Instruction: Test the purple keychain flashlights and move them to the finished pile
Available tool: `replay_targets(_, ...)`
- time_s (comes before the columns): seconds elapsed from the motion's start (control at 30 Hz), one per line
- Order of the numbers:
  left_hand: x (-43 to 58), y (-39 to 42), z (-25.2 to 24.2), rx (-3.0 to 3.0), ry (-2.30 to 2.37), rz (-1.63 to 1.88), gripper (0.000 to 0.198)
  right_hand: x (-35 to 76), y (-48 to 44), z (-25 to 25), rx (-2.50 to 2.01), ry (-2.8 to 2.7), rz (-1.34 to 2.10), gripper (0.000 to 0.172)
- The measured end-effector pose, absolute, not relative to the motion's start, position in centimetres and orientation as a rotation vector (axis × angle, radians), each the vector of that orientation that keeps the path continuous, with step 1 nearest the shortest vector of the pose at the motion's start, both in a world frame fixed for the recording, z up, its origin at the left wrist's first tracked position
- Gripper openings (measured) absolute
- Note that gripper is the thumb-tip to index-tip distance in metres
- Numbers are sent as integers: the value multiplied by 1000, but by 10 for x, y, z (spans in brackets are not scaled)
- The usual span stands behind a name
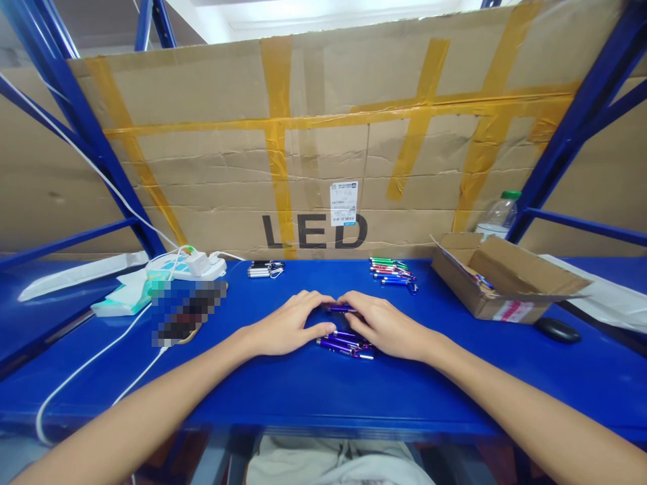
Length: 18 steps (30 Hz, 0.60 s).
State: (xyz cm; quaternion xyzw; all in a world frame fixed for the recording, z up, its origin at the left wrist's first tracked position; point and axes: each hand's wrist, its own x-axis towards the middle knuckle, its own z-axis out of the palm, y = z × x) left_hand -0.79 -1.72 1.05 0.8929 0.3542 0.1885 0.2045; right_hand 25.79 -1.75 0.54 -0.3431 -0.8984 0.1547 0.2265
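Several purple pen-like sticks (340, 346) lie in a small pile on the blue table (283, 397), in front of my hands. Another purple stick (342, 309) lies level between my fingertips, just behind the pile. My left hand (293, 325) reaches in from the left, thumb and fingers apart, with its fingertips near this stick's left end. Curled over the stick's right end, my right hand (385, 327) has its fingertips against it; its lower fingers are at the pile's edge.
Black and silver sticks (260, 272) and green, red and blue ones (389, 271) lie at the back. An open cardboard box (465, 293), black mouse (557, 330) and bottle (499, 214) are right. Left are a power strip (212, 269), phone (192, 313) and cables.
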Motion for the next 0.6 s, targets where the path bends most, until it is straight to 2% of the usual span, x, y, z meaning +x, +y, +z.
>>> replay_targets(0.17,-8,-17,11,2503,965,543,50,258,-17,4,-962,-2496,400,21)
replay_targets(0.47,-5,-21,15,2571,935,464,68,263,-6,-3,-1078,-2427,275,25)
replay_targets(0.6,-5,-20,15,2583,874,442,65,263,-5,-2,-1071,-2364,214,27)
